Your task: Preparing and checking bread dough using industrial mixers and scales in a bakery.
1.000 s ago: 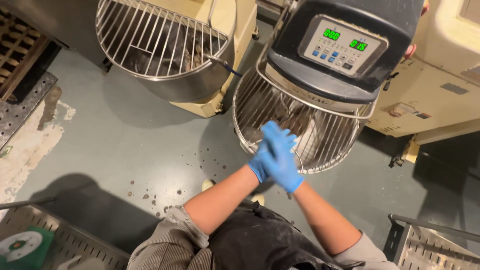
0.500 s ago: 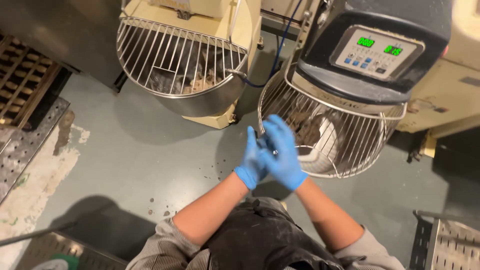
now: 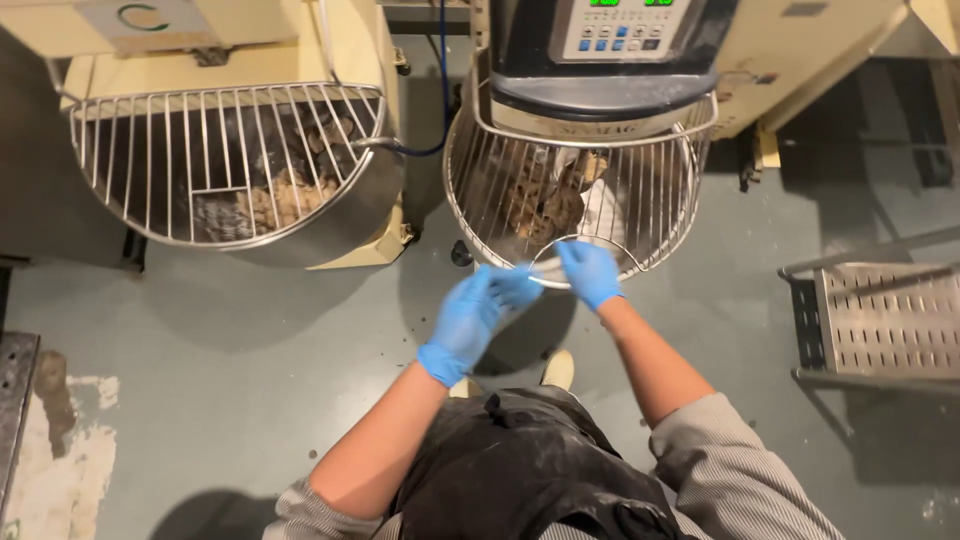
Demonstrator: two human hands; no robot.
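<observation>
Both my hands wear blue gloves. My right hand (image 3: 590, 272) curls over the front loop of the wire guard (image 3: 655, 205) that covers the right mixer's bowl. My left hand (image 3: 472, 318), blurred with its fingers spread, hovers just left of that loop and holds nothing. Brownish dough (image 3: 545, 200) shows through the guard's bars. Above the guard sits the mixer's dark head with its control panel (image 3: 620, 25).
A second cream mixer stands to the left, its steel bowl (image 3: 345, 225) under its own wire guard (image 3: 200, 160) and holding dough. A perforated metal rack (image 3: 885, 320) is at the right, a floor grate (image 3: 15, 400) at the far left. The grey floor carries crumbs and stains.
My hands were pressed together in front of the right mixer; they have parted. The right hand has reached forward onto the guard's front loop and the view has shifted closer to both mixers.
</observation>
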